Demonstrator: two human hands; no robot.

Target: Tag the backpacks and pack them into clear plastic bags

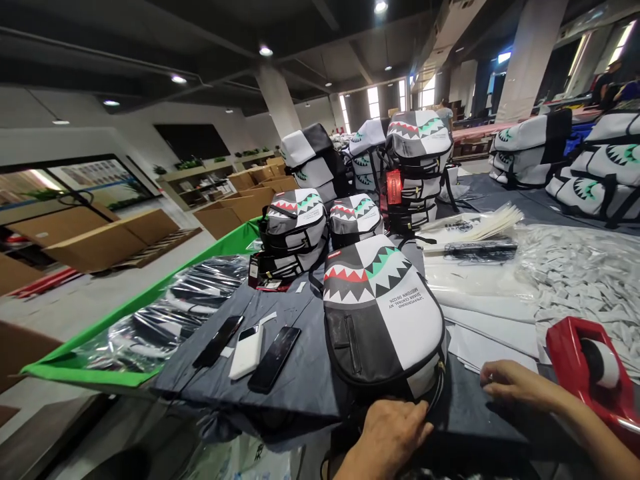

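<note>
A black, grey and white backpack (385,320) with a red and green shark-teeth print lies in front of me on the dark cloth-covered table. My left hand (393,427) is closed at its near edge; the fingertips are partly hidden behind the bag. To the right, apart from the bag, my right hand (513,385) hovers over the table edge near white paper sheets (493,343). Its fingers are loosely bent, the thumb stands apart, and nothing shows in them. A red tape dispenser (565,347) stands beside my right forearm.
Left of the bag lie a black phone (275,360), a white power bank (247,352) and another dark phone (219,341). More backpacks (295,220) are stacked behind. A green-rimmed bin (150,287) holds plastic-wrapped goods. Small white pieces (585,273) in clear plastic lie right.
</note>
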